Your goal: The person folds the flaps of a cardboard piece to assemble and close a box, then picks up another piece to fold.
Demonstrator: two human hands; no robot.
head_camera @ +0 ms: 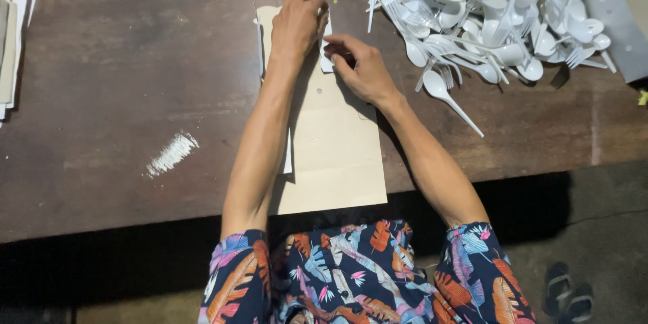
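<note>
- Now the left hand (297, 21) lies palm down, fingers curled, pressing the far end of a long brown paper sleeve (334, 148) flat on the dark wooden table (121, 94).
- Just beside it, the right hand (361, 67) pinches a small white piece (327, 61) at the sleeve's edge.
- Further right, a heap of white plastic spoons and forks (499, 13) covers the table, near the right hand.
</note>
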